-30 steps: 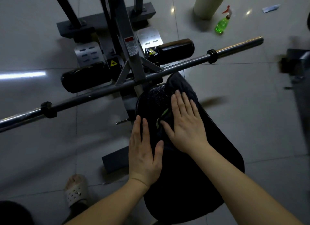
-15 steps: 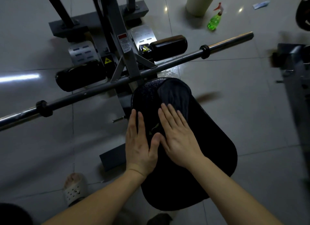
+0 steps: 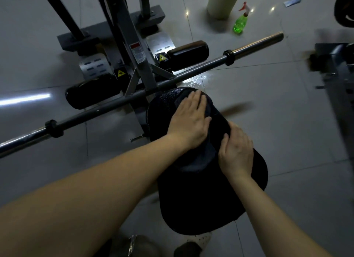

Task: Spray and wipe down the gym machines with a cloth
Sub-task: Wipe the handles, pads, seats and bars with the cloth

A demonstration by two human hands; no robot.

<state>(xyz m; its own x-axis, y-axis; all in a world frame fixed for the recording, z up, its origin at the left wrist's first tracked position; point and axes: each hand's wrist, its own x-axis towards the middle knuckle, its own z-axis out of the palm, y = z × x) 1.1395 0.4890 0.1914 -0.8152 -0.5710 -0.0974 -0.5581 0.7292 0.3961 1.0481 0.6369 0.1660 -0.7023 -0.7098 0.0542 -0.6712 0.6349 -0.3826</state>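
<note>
A dark cloth lies spread over the far half of the black padded seat of a gym machine. My left hand presses flat on the cloth's far part, fingers straight and pointing toward the bar. Lower and to the right, my right hand rests on the cloth's right edge, thumb toward the left hand. How its fingers lie is hard to see. A green spray bottle with a red trigger stands on the floor at the far right, away from both hands.
A long barbell bar crosses just beyond the seat, over the grey machine frame and two black roller pads. A pale pillar stands near the bottle. Another machine is at the right. A wet patch shines on the tiled floor.
My left hand has slid forward from the seat's left side onto the cloth's far part. My right hand has drawn back toward me and to the right.
</note>
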